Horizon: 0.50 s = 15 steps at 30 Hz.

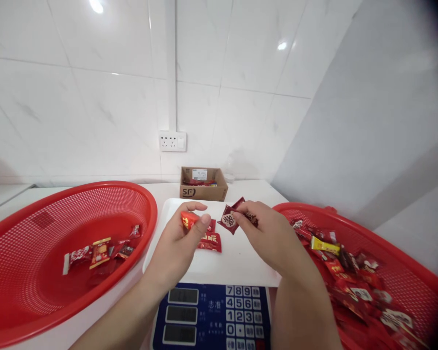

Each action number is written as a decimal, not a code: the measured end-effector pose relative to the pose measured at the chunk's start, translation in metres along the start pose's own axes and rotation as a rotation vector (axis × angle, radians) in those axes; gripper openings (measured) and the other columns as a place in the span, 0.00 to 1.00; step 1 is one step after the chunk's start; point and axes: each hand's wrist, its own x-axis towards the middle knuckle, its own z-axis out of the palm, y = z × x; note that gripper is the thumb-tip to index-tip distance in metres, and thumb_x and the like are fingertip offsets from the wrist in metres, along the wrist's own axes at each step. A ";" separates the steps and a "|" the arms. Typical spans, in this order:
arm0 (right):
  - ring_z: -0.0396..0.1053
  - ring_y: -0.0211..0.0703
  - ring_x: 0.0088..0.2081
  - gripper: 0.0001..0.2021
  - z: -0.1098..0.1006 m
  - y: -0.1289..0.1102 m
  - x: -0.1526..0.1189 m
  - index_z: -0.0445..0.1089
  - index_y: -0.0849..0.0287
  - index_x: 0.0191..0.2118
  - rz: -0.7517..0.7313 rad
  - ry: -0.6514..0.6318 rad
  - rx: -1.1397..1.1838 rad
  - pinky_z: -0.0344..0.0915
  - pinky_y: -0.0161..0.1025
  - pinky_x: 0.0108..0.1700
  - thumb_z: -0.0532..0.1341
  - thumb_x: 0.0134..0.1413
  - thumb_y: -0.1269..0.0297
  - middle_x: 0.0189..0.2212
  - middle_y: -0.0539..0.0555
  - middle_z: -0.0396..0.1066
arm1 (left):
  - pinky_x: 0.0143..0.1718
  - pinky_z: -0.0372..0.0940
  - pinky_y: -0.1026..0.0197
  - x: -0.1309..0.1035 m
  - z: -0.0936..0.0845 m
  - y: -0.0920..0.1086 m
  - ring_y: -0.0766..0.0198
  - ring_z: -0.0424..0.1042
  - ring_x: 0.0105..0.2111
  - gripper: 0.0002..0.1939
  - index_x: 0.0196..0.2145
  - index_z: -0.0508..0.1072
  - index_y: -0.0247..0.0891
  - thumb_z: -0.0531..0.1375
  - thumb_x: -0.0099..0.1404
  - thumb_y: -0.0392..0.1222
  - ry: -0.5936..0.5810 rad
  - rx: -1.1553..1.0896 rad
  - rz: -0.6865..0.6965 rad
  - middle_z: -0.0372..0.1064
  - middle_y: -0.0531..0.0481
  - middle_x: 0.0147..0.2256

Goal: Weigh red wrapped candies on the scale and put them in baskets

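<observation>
My left hand [182, 238] is curled round a small bright red packet [188, 219], over the left part of the white scale tray [237, 265]. To its right, my right hand [264, 231] pinches a dark red packet with a pale round label [228, 218] between thumb and fingers. Red packets with gold print [210, 241] lie on the tray just beside my left fingertips. The two hands are apart. Below the tray is the blue scale panel [213, 316] with three displays and a keypad, partly covered by my left forearm.
A red basket [22, 233] at the left holds several wrapped packets. Another red basket [394, 238] at the right holds many more, one of them yellow [324, 246]. Behind the tray stands a cardboard box [203, 193] with packets inside, near the tiled wall [219, 112].
</observation>
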 end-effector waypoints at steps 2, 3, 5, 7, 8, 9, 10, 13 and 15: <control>0.67 0.42 0.33 0.10 0.002 0.002 0.001 0.68 0.54 0.31 0.029 -0.066 -0.059 0.57 0.37 0.34 0.52 0.60 0.62 0.32 0.50 0.71 | 0.15 0.46 0.72 0.001 0.000 0.000 0.75 0.51 0.15 0.14 0.41 0.67 0.43 0.60 0.61 0.51 0.001 -0.004 -0.008 0.58 0.60 0.20; 0.67 0.41 0.33 0.10 0.003 0.003 0.001 0.68 0.54 0.31 0.030 -0.088 -0.058 0.57 0.37 0.34 0.51 0.60 0.62 0.33 0.50 0.71 | 0.15 0.45 0.72 0.001 0.000 0.000 0.76 0.51 0.15 0.13 0.41 0.67 0.43 0.60 0.61 0.51 -0.004 -0.002 -0.015 0.58 0.61 0.19; 0.66 0.41 0.33 0.10 0.003 0.002 0.001 0.67 0.54 0.31 0.003 -0.121 -0.002 0.57 0.37 0.34 0.51 0.61 0.63 0.32 0.49 0.70 | 0.15 0.45 0.72 0.001 0.001 0.001 0.76 0.50 0.15 0.13 0.41 0.68 0.43 0.60 0.60 0.51 -0.015 0.011 -0.034 0.58 0.61 0.19; 0.66 0.40 0.34 0.10 0.001 0.001 0.001 0.66 0.54 0.31 -0.039 -0.134 0.099 0.57 0.36 0.35 0.51 0.61 0.63 0.31 0.48 0.70 | 0.15 0.45 0.72 0.001 0.003 0.001 0.75 0.50 0.15 0.14 0.41 0.68 0.43 0.61 0.59 0.50 -0.013 0.024 -0.053 0.58 0.61 0.18; 0.66 0.40 0.34 0.10 0.001 0.000 0.000 0.65 0.55 0.31 -0.055 -0.126 0.159 0.58 0.36 0.35 0.51 0.61 0.63 0.31 0.48 0.71 | 0.15 0.45 0.72 0.001 0.004 0.001 0.75 0.50 0.15 0.15 0.41 0.69 0.42 0.62 0.59 0.50 -0.011 0.028 -0.059 0.59 0.60 0.18; 0.65 0.39 0.33 0.09 0.000 -0.001 0.000 0.65 0.55 0.31 -0.060 -0.108 0.218 0.58 0.36 0.35 0.51 0.61 0.62 0.30 0.48 0.70 | 0.16 0.46 0.72 0.001 0.004 0.001 0.74 0.51 0.15 0.15 0.42 0.69 0.41 0.62 0.59 0.49 -0.013 0.033 -0.061 0.59 0.60 0.18; 0.65 0.38 0.32 0.09 -0.001 -0.001 0.000 0.65 0.55 0.31 -0.055 -0.080 0.272 0.59 0.35 0.34 0.52 0.61 0.61 0.29 0.47 0.70 | 0.17 0.48 0.71 0.001 0.004 0.001 0.73 0.53 0.16 0.15 0.42 0.68 0.41 0.62 0.59 0.49 -0.020 0.042 -0.058 0.60 0.59 0.19; 0.62 0.37 0.27 0.10 -0.002 -0.005 -0.001 0.63 0.56 0.29 -0.019 0.023 0.380 0.58 0.34 0.30 0.54 0.60 0.58 0.24 0.46 0.67 | 0.21 0.54 0.70 0.000 0.005 0.002 0.70 0.59 0.20 0.17 0.46 0.68 0.41 0.62 0.59 0.46 -0.043 0.136 -0.049 0.63 0.57 0.22; 0.62 0.36 0.26 0.10 -0.001 -0.009 -0.003 0.63 0.56 0.28 -0.030 0.039 0.410 0.58 0.34 0.29 0.55 0.59 0.58 0.24 0.46 0.66 | 0.23 0.56 0.68 -0.001 0.007 0.002 0.68 0.63 0.23 0.19 0.48 0.68 0.43 0.62 0.59 0.44 -0.052 0.222 -0.042 0.67 0.55 0.24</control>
